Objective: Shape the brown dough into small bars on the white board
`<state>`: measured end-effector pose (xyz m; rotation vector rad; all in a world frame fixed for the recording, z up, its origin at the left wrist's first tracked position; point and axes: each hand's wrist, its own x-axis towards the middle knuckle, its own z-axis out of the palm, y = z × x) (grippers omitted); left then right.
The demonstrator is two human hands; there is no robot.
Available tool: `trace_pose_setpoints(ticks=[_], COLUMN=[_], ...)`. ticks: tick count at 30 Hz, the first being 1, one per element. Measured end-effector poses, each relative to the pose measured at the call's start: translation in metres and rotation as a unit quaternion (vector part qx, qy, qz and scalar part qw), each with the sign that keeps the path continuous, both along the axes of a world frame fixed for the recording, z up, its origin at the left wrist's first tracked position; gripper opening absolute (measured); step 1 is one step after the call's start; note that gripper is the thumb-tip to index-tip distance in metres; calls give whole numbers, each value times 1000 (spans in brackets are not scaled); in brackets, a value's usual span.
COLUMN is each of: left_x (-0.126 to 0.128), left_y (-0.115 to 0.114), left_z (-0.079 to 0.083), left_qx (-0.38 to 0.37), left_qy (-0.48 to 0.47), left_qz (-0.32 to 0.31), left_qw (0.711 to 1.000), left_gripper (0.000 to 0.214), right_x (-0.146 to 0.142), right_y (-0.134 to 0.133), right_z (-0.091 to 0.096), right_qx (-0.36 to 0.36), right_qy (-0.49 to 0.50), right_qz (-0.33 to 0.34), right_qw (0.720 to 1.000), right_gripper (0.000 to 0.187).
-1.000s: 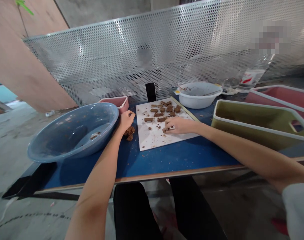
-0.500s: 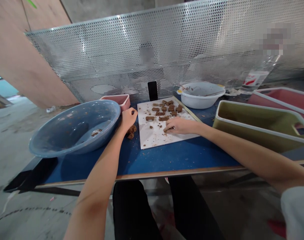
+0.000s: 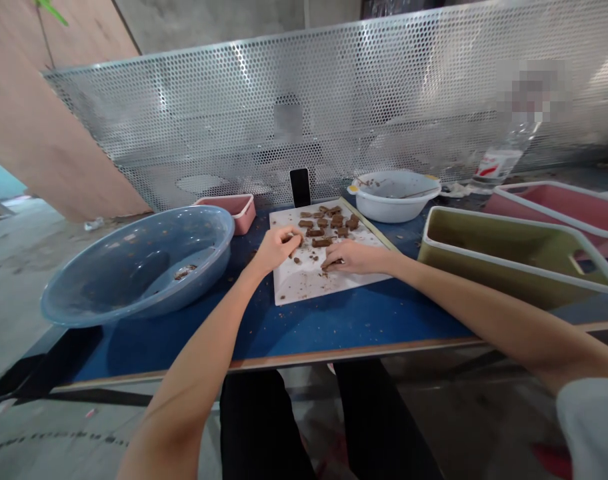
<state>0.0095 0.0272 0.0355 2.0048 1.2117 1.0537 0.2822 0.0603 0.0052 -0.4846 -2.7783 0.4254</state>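
A white board (image 3: 304,288) lies on the blue table, holding several short brown clay-like pieces (image 3: 321,242) and loose brown crumbs. At the board's left side, my left hand (image 3: 277,250) has its thumb and fingers curled round a brown piece that is mostly hidden beneath them. My right hand (image 3: 357,257) rests low over the middle of the board. Its fingers are closed on another brown piece (image 3: 333,264), of which only a little shows. A few small lumps lie between the two hands.
A big blue basin (image 3: 134,260) and a pink box (image 3: 241,212) stand left. A phone (image 3: 300,187) leans upright behind the board. To the right are a white basin (image 3: 397,207), an olive bin (image 3: 494,267), a pink bin (image 3: 559,207) and a bottle (image 3: 499,163). Perforated metal (image 3: 209,120) closes the back.
My left hand has moved right, from beside the brown heap left of the board to a piece on the board. My right hand stays at nearly the same spot, closed on its piece.
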Motion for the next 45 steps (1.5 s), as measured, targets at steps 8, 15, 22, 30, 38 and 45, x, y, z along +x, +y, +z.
trace_pose_setpoints(ticks=[8, 15, 22, 30, 38, 45], left_x=[15, 20, 19, 19, 15, 13], left_y=[6, 6, 0, 3, 7, 10], left_z=[-29, -27, -22, -23, -21, -25], left_qx=[-154, -87, -99, -110, -161, -184], left_qy=[3, 123, 136, 149, 109, 68], left_qz=[-50, -54, -55, -55, -67, -72], left_qw=[987, 987, 984, 981, 979, 978], left_gripper=[9, 12, 14, 14, 15, 16], right_x=[-3, -7, -8, -5, 2, -13], right_y=[-2, -9, -10, -13, -6, -5], right_z=[-4, -1, 0, 9, 13, -10], right_qx=[-8, -4, -22, -59, -46, 10], right_qy=[3, -9, -8, -33, 62, 44], right_qz=[-21, 7, 29, 40, -13, -22], right_qw=[1000, 1000, 999, 997, 997, 999], right_gripper=[22, 23, 21, 19, 22, 22])
